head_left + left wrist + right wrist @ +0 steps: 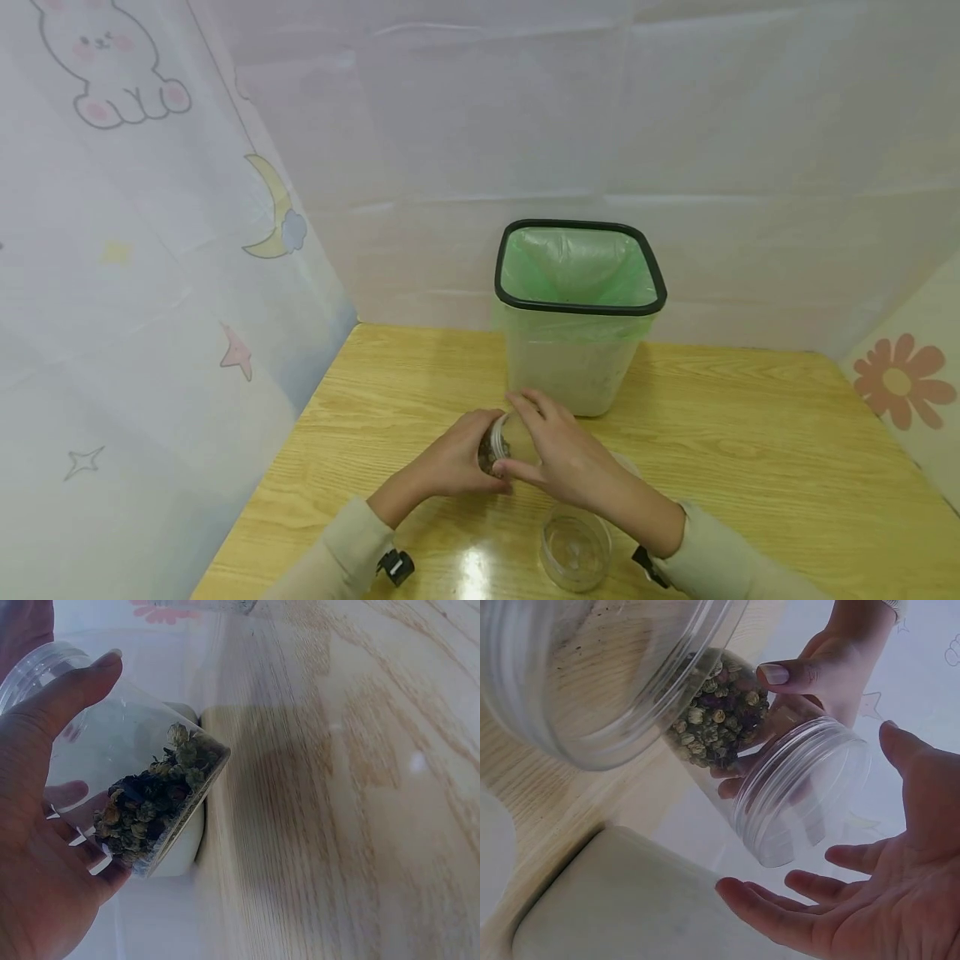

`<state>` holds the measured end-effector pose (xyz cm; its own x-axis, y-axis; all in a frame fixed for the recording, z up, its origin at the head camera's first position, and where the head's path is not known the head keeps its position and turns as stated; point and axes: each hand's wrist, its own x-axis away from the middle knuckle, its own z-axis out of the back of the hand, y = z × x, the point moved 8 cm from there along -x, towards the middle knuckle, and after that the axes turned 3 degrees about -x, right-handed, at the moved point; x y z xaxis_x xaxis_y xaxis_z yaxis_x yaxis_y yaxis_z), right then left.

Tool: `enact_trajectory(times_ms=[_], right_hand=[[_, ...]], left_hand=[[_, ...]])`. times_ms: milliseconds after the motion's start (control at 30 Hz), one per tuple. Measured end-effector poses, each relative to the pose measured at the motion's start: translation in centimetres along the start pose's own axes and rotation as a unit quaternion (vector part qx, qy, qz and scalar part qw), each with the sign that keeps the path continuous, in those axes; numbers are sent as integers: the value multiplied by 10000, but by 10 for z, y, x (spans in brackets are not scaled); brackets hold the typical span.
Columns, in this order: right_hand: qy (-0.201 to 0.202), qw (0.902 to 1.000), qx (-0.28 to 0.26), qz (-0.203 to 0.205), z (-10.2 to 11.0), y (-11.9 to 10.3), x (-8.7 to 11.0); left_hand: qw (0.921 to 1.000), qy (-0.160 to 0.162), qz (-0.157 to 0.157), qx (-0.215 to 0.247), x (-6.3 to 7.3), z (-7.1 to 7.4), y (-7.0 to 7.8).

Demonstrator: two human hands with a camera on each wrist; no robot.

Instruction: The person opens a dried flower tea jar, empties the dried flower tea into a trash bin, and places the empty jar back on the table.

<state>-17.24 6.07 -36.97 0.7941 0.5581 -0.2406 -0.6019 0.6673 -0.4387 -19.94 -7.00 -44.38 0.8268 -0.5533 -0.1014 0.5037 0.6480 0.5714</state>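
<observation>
A clear plastic jar with a threaded, lidless mouth lies tilted in my left hand, whose fingers and thumb curl round its side. Dried flower buds are heaped at its bottom end. Just off the jar's mouth is my right hand; the right wrist view shows its fingers spread, with a gap to the rim. A second clear jar, with some specks inside, stands on the table below my right forearm.
Behind my hands stands a pale waste bin with a black rim and a green bag liner. A whitish round object is partly hidden by my right wrist. The wooden table meets printed curtains at the back and left.
</observation>
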Motion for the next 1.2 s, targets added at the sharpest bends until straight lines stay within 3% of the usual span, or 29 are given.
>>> enact_trajectory(times_ms=[200,567,1200], right_hand=[[-30,9997,228,-33,0,-1,1],[-73,9990,266,364,-2,-5,2],[-362,9895,53,1398,-2,-18,5]], left_hand=[[10000,11,-25,23,0,0,0],[10000,36,-46,-19,3,-1,0],[9998,-33,-180,-39,4,0,2]])
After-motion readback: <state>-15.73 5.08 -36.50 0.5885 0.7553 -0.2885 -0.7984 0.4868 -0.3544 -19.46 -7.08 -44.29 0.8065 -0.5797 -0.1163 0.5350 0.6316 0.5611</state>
